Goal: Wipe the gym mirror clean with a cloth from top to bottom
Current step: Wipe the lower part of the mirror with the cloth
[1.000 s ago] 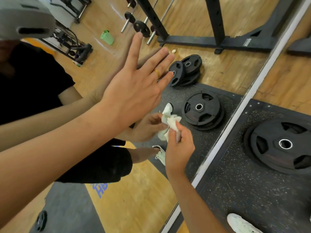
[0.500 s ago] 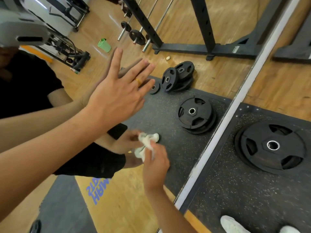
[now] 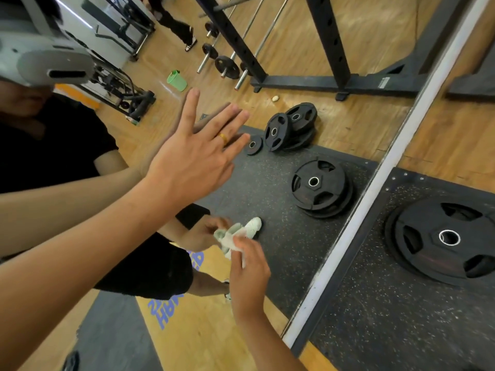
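Observation:
The gym mirror (image 3: 308,76) fills the left and middle of the view; its white bottom frame (image 3: 375,188) runs diagonally. My left hand (image 3: 195,159) lies flat on the glass with fingers spread and a gold ring on one finger, touching its own reflection. Lower down, my right hand (image 3: 249,271) grips a crumpled pale cloth (image 3: 230,238) and presses it against the glass, near the lower part of the mirror. The reflected hand meets the cloth from the other side.
A large black weight plate (image 3: 444,239) lies on the speckled rubber floor (image 3: 388,330) right of the mirror frame. Reflected in the glass are more plates, a black rack, barbells, a green cup and my body in dark clothes.
My right hand with the cloth has moved down and to the left along the glass. The left hand has stayed flat on the mirror, and the view has shifted a little.

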`<state>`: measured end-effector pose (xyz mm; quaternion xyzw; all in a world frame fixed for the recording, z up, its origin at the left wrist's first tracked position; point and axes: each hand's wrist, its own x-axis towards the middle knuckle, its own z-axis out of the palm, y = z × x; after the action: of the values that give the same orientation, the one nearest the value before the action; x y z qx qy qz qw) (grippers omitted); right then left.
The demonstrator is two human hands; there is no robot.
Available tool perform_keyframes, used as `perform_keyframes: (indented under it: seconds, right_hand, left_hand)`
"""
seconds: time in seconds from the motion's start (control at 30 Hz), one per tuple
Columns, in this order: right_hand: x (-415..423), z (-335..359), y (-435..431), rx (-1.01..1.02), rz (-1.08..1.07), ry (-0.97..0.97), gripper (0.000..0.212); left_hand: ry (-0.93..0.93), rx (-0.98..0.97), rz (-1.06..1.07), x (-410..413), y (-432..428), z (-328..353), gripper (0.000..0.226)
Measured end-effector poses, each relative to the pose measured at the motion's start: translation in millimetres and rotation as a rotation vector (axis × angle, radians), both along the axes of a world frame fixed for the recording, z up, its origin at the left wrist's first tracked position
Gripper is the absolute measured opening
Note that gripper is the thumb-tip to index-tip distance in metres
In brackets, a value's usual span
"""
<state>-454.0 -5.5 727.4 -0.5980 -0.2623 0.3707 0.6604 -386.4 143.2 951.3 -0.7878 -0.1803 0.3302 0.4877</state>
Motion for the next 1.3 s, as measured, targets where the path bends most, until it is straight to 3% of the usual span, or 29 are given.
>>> perform_keyframes:
  seconds: [0.1,0.27,0.6,0.77,0.9,1.03,1.17,1.3]
  right_hand:
    - [-1.5,-6.1,-4.7,0.028,0.015,-0.036,0.028]
    - [22.0,-4.2,28.2,-0.108,-0.138,0.069,0.023]
    - [-10.8,3.2,-1.7,-0.114,-0.051,0.049,0.025]
    - [-3.3,7.4,-1.2,-0.103,-0.030,0.044,0.026]
    - [-1.7,7.6,-1.1,-0.106,-0.018,0.039,0.026]
    - [3.1,6.1,-0.4,-0.092,0.015,-0.012,0.022]
    - [9.3,-5.0,-3.5,-0.066,0.091,-0.097,0.023]
    - [-5.1,-4.4,-8.5,-0.069,0.021,-0.025,0.028]
  left_hand:
    - [-0.005,-0.002,-0.008,0.1,-1.6,0.7,0.062]
    - [0.007,0.020,-0.035,-1.3,-0.5,-1.0,0.061]
    - [0.003,0.012,-0.025,-2.4,-2.0,-2.2,0.062]
    - [-0.044,-0.085,-0.011,-5.5,-12.4,2.9,0.063]
    - [-0.181,-0.171,-0.014,-45.5,-68.2,-3.8,0.059]
    - [-0.273,-0.118,0.032,-117.0,-133.5,1.0,0.051]
    - [-0.256,-0.084,0.072,-172.6,-150.6,5.6,0.056]
    - [-0.237,-0.066,0.040,-188.0,-147.8,-3.1,0.060]
